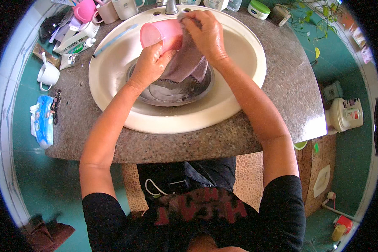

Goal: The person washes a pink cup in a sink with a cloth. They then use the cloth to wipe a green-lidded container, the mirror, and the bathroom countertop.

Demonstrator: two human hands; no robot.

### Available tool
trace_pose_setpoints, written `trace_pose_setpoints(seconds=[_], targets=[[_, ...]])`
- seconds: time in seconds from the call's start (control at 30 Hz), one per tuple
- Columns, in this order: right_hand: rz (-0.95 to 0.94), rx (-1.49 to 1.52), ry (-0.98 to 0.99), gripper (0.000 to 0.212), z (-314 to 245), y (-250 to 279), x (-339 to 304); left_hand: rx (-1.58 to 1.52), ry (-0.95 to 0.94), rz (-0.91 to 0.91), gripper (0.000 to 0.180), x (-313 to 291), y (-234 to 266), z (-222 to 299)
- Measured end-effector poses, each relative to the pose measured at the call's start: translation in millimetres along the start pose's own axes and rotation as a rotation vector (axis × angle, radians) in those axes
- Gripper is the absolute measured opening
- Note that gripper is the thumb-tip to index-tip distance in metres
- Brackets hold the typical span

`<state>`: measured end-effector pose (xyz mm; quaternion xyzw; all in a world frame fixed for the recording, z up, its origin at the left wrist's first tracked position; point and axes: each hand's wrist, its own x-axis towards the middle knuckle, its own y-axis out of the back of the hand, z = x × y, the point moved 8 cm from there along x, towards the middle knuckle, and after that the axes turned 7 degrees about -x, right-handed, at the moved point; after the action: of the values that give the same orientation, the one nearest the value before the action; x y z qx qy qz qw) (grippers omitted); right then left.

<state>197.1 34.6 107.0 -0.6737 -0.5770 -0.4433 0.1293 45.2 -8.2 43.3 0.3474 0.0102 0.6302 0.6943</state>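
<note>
My left hand [151,63] is closed round a pink plastic cup [155,32], tilted with its open mouth toward the left. A greyish-purple cloth [185,66] hangs from my right hand [206,34], whose fingers pinch its upper part against the cup's right end. Below both hands a round metal basin [168,98] rests inside the cream oval sink [113,90]; the cloth's lower edge hangs over it. Some liquid seems to lie in the basin, though the cloth covers part of it.
A toothbrush-like blue stick [115,41] lies on the sink's left rim. Mugs [107,11], a white basket [77,38], a white cup [48,74] and a blue tissue pack [44,119] line the counter's left. A faucet [171,7] stands behind; a green-lidded tub [259,9] is at right.
</note>
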Motion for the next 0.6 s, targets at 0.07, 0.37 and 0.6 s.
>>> trace_pose_setpoints(seconds=[0.07, 0.37, 0.6], targets=[[0.022, -0.025, 0.043, 0.014, 4, 3, -3, 0.081, -0.025, -0.006, 0.029, 1, -4, 0], [-0.005, 0.018, 0.055, 0.016, 0, -1, -2, 0.156, -0.177, 0.046, 0.012, -4, 2, 18], [-0.053, 0.027, 0.193, 0.012, -29, -12, -13, -0.069, -0.079, 0.088, 0.014, -2, 4, 3]])
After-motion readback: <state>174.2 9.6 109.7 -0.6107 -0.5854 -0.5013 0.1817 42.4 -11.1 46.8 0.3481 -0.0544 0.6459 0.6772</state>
